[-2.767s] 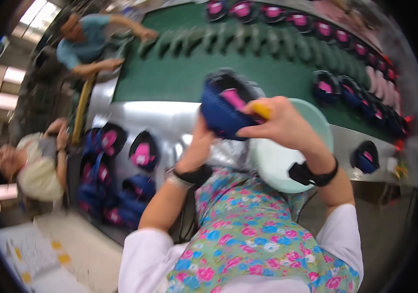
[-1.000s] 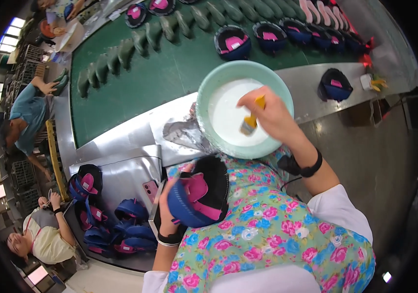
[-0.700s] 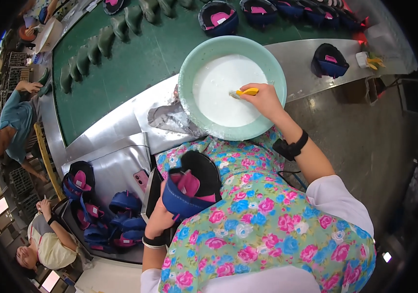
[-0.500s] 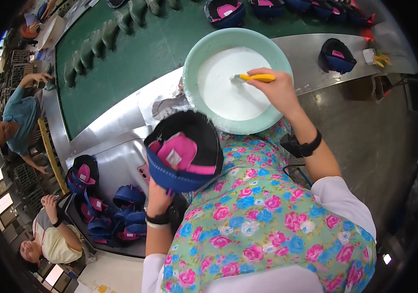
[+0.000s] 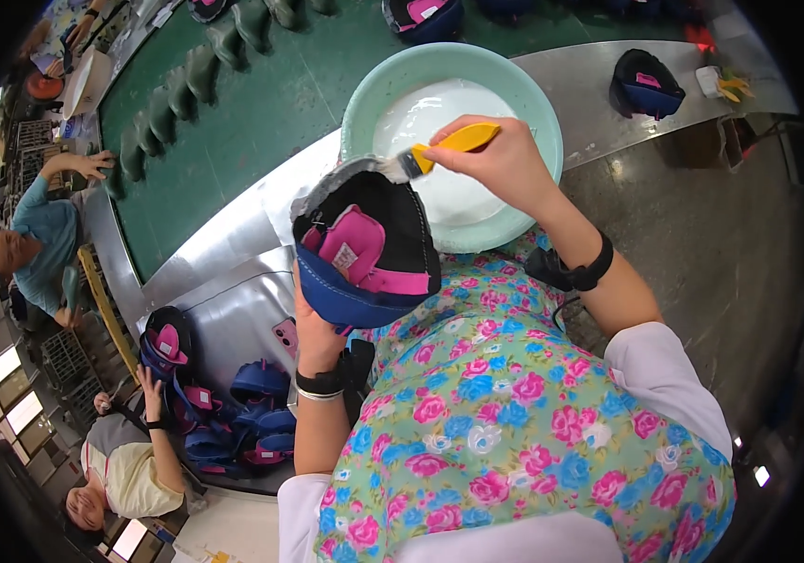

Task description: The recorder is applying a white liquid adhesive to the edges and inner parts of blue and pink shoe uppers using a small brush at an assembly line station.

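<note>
My left hand (image 5: 319, 335) is closed on the lower side of a blue shoe upper (image 5: 364, 298) with black lining and a pink tongue, its opening facing up. My right hand (image 5: 505, 172) pinches the yellow handle of a flat paintbrush (image 5: 468, 138). The bristles touch the far rim of the upper, where a whitish wet coat runs along the edge. Just beyond, a pale green basin (image 5: 549, 117) holds white liquid (image 5: 449, 192); my right hand is above it. Some of the fingers under the upper are hidden.
Several more blue uppers (image 5: 261, 380) lie in a bin at left, near a pink phone (image 5: 284, 335). Dark green boot-like forms (image 5: 200, 73) line the green belt (image 5: 233, 155). Another upper (image 5: 647, 84) sits on the metal ledge at right. Two co-workers (image 5: 40, 235) are at left.
My right hand has lifted the paintbrush out of the liquid and brought it left to the upper's rim. The rim now shows a whitish coat. The upper has tilted and shifted slightly right.
</note>
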`<state>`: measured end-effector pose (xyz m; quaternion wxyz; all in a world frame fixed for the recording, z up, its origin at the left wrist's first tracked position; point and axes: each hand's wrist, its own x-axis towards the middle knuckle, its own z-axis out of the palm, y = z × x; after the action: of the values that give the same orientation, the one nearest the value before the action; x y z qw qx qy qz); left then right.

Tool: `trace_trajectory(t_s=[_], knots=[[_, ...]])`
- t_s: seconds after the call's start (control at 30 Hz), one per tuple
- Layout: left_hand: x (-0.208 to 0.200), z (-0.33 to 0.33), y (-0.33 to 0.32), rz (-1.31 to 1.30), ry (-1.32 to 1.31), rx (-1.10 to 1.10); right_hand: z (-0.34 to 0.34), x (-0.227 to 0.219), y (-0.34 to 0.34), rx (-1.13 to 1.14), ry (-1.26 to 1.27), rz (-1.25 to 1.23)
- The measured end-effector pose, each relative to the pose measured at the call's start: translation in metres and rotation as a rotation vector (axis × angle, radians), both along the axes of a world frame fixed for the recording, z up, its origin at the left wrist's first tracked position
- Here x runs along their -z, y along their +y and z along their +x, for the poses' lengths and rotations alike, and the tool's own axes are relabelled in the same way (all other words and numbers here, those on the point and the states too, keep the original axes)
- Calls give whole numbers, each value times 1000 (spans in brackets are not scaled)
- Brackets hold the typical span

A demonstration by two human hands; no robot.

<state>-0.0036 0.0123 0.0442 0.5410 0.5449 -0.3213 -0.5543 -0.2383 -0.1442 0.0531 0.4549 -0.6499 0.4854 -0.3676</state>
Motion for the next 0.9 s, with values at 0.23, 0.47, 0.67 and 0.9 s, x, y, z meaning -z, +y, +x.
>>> trace_trajectory(t_s=[0.23, 0.47, 0.67, 0.9], knots=[[17, 9, -5, 17, -87, -125, 2, -39, 22, -67, -4, 296], [10, 9, -14, -153, 80, -223, -7, -47, 14, -268, -65, 227], [5, 11, -18, -89, 376, -207, -2, -43, -18, -214, 51, -23], [37, 40, -5, 86, 865, -6, 35, -94, -25, -426, -166, -340]])
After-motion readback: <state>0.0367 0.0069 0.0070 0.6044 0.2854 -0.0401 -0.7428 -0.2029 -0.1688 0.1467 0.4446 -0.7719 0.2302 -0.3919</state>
